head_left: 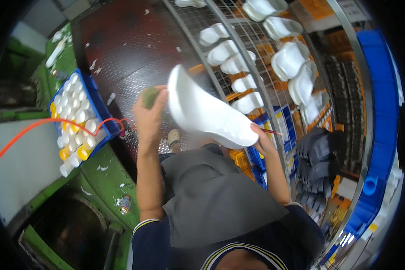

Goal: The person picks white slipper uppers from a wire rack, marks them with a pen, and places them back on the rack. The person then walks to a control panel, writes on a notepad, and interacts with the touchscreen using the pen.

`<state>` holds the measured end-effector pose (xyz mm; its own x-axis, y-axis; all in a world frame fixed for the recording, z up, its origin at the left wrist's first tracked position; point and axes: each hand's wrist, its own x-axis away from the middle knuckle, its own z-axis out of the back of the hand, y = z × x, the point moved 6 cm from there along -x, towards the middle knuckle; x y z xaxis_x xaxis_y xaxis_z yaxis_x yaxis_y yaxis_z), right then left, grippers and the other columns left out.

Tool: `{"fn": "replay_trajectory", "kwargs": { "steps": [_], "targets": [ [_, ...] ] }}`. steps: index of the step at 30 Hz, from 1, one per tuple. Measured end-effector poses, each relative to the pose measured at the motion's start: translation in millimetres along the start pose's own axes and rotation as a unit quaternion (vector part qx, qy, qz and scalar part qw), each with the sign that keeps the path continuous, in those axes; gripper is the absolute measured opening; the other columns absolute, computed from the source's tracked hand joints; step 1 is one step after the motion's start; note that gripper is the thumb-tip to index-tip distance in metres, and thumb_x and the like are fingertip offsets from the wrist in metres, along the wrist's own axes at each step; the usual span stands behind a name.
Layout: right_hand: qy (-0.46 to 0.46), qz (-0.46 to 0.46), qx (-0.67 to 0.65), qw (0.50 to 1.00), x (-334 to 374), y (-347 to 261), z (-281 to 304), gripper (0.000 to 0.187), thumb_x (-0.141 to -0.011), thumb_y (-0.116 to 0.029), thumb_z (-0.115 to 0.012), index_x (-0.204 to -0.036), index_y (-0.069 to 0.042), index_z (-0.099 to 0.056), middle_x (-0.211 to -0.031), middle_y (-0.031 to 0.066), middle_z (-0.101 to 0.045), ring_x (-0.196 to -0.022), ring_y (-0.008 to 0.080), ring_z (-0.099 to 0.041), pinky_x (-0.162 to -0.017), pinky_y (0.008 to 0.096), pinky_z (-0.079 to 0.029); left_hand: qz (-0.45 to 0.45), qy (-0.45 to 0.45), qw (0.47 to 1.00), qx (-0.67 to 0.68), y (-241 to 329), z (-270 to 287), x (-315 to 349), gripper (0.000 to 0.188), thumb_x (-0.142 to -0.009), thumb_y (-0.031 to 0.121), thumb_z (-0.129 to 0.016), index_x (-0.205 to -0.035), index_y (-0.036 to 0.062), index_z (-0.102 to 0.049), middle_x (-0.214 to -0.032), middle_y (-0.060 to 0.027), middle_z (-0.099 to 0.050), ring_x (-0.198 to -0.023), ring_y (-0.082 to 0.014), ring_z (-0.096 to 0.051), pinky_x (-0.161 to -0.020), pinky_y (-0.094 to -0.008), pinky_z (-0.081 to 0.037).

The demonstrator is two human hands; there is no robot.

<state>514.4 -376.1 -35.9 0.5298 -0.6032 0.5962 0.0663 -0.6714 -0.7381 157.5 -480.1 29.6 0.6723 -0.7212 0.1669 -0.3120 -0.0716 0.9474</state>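
A large white moulded shoe (211,110) hangs in front of me, tilted, with its wide end at the upper left. Its narrower end at the lower right is gripped by my right hand (266,143). From that same hand sticks out a thin dark-red rod (271,131), maybe a pen or brush. My left hand (149,117) is closed round a small dull-green pad (149,96). Its fingertips are at the shoe's left edge; whether they press on it I cannot tell.
A wire rack (252,58) with several white shoes stands to the right, dark grey shoes (317,148) beside it. On the left, a blue crate (94,90) of white and yellow cups rests on a green machine (105,168). An orange hose (40,122) crosses there; a can (125,204) lies nearer.
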Motion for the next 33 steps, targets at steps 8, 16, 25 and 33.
{"fn": "replay_trajectory", "kwargs": {
  "steps": [8,16,25,33],
  "targets": [
    [0.063,-0.164,-0.123,0.977,-28.6,90.6,52.9,0.047,-0.098,-0.019,-0.059,-0.137,0.005,-0.047,-0.131,0.019,-0.059,-0.117,0.0284,-0.062,-0.1,0.0472,-0.053,0.144,0.096,0.984,0.03,-119.7,54.3,11.9,0.028,-0.101,0.023,-0.059,-0.114,-0.0007,-0.065,-0.094,-0.0035,-0.065,-0.079,-0.0104,-0.057,-0.072,-0.0248,-0.045],
    [0.276,-0.102,-0.237,0.926,-169.8,158.6,191.1,0.036,-0.103,-0.019,-0.051,-0.129,0.006,-0.049,-0.126,0.0215,-0.058,-0.114,0.0318,-0.062,-0.102,0.0444,-0.052,0.316,0.167,0.93,0.081,-232.9,86.9,86.8,0.03,-0.105,0.022,-0.05,-0.119,-0.0033,-0.058,-0.096,-0.0096,-0.066,-0.082,-0.0152,-0.061,-0.073,-0.0284,-0.049],
    [0.405,0.128,-0.276,0.862,-370.7,143.9,358.7,0.043,-0.101,-0.015,-0.052,-0.136,0.007,-0.039,-0.129,0.0222,-0.049,-0.121,0.0386,-0.053,-0.099,0.047,-0.056,0.428,0.248,0.866,0.07,-315.0,95.7,147.8,0.03,-0.103,0.026,-0.055,-0.119,0.0012,-0.06,-0.096,-0.0092,-0.067,-0.08,-0.0166,-0.062,-0.073,-0.0301,-0.051],
    [0.515,0.073,-0.275,0.808,-432.0,170.5,364.7,0.071,-0.094,-0.037,-0.066,-0.147,-0.002,-0.034,-0.143,0.0251,-0.038,-0.122,0.0471,-0.049,-0.092,0.0586,-0.055,0.482,0.266,0.835,0.026,-344.5,70.1,145.4,0.032,-0.102,0.028,-0.058,-0.119,0.0006,-0.059,-0.098,-0.0101,-0.066,-0.083,-0.0178,-0.062,-0.079,-0.032,-0.051]
  ]
}}
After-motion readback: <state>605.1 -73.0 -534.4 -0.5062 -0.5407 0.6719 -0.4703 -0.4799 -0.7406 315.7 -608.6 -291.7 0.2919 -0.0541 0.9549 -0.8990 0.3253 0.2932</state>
